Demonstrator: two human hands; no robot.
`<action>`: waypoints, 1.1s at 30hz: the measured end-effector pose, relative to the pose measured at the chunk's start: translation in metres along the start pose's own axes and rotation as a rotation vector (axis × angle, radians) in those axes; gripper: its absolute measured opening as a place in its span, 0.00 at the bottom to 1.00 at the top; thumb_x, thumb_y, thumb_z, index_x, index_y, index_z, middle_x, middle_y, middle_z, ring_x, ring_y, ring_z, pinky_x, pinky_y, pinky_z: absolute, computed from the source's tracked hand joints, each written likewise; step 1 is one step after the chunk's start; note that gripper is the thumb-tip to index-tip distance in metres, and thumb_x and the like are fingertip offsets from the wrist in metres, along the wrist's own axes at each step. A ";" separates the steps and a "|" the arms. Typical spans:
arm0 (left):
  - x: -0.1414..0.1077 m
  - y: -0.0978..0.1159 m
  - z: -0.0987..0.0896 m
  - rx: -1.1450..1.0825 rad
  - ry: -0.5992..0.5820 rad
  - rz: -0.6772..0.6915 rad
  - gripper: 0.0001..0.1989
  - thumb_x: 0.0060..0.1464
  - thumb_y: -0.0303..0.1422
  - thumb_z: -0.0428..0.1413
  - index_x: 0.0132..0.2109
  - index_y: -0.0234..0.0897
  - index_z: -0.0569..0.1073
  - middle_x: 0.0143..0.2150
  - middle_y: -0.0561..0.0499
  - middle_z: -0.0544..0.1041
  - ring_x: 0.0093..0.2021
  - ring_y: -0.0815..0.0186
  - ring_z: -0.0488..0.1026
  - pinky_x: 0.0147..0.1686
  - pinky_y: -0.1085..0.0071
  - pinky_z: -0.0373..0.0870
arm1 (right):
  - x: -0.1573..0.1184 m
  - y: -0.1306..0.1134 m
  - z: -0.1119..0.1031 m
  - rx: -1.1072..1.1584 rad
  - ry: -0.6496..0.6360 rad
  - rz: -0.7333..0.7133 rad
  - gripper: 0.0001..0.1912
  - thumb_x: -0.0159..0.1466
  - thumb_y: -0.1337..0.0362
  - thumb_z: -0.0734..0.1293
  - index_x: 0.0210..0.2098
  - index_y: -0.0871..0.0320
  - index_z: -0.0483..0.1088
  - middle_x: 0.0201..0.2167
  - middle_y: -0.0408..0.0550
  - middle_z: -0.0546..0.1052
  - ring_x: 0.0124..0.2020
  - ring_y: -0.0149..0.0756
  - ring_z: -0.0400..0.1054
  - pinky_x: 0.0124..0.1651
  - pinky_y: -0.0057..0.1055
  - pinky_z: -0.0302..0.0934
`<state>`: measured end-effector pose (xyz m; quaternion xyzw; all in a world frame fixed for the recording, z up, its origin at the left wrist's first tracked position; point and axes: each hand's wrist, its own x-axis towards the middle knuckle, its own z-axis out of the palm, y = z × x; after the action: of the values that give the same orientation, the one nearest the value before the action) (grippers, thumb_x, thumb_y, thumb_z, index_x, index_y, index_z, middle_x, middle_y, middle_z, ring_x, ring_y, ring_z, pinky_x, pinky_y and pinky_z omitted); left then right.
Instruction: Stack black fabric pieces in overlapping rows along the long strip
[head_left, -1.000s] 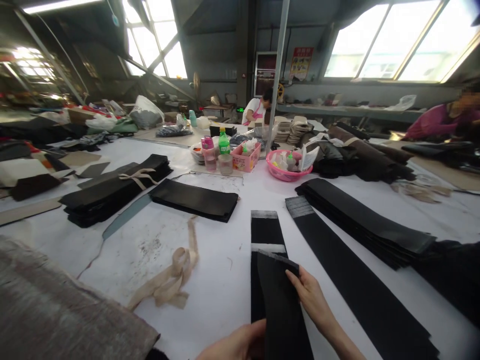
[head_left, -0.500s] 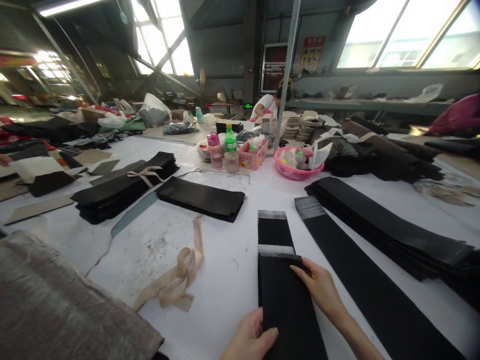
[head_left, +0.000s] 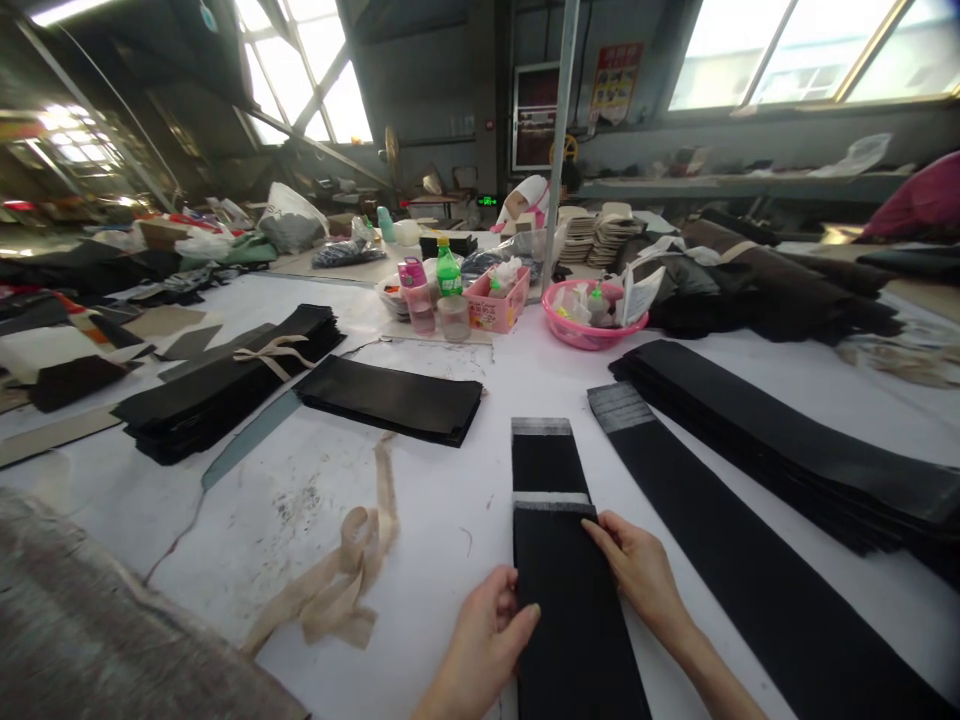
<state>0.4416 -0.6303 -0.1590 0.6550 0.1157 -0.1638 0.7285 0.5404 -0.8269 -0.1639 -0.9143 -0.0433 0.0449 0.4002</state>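
A long black strip (head_left: 570, 610) lies on the white table, over a second black strip (head_left: 541, 460) whose grey-edged far end sticks out beyond it. My left hand (head_left: 487, 635) pinches the upper strip's left edge between thumb and fingers. On the right edge, near the grey band at its far end, my right hand (head_left: 637, 560) holds the same strip with thumb and fingertips. To the right lies another long black strip (head_left: 697, 510) with a grey end, and beyond it a stack of black strips (head_left: 772, 440).
A beige cloth tie (head_left: 356, 560) lies left of my hands. Farther back are a short black stack (head_left: 390, 395), a tied black bundle (head_left: 232, 380), a green bottle (head_left: 448, 272), a pink box (head_left: 499, 300) and a pink basin (head_left: 592, 330). Another person (head_left: 529, 200) is behind.
My left hand has moved slightly forward along the upper strip's left edge. My right hand remains near its far corner. The view has shifted a little.
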 end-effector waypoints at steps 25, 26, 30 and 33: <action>0.069 0.021 -0.014 0.373 0.229 -0.086 0.15 0.58 0.43 0.49 0.28 0.38 0.61 0.14 0.61 0.63 0.09 0.71 0.66 0.04 0.82 0.51 | 0.013 0.006 0.005 -0.171 -0.016 0.072 0.20 0.66 0.47 0.56 0.25 0.53 0.61 0.17 0.40 0.68 0.20 0.35 0.61 0.25 0.29 0.46; 0.069 0.021 -0.014 0.375 0.226 -0.090 0.15 0.58 0.43 0.49 0.28 0.38 0.61 0.14 0.61 0.64 0.09 0.70 0.66 0.04 0.82 0.51 | 0.014 0.006 0.005 -0.167 -0.018 0.079 0.20 0.66 0.47 0.56 0.25 0.53 0.61 0.17 0.40 0.68 0.20 0.35 0.61 0.25 0.29 0.45; 0.071 0.021 -0.015 0.386 0.212 -0.098 0.15 0.57 0.43 0.49 0.28 0.39 0.61 0.15 0.60 0.66 0.10 0.69 0.67 0.04 0.81 0.52 | 0.017 0.007 0.005 -0.153 -0.027 0.108 0.19 0.65 0.48 0.57 0.24 0.53 0.61 0.16 0.39 0.67 0.20 0.35 0.61 0.25 0.29 0.45; 0.071 0.020 -0.015 0.381 0.203 -0.101 0.15 0.57 0.43 0.49 0.28 0.39 0.61 0.15 0.60 0.66 0.09 0.69 0.67 0.05 0.81 0.52 | 0.018 0.006 0.004 -0.141 -0.021 0.121 0.19 0.65 0.49 0.58 0.24 0.53 0.61 0.16 0.39 0.67 0.20 0.34 0.61 0.25 0.29 0.45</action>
<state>0.5154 -0.6201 -0.1693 0.7873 0.1881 -0.1519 0.5672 0.5576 -0.8255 -0.1720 -0.9407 0.0049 0.0755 0.3307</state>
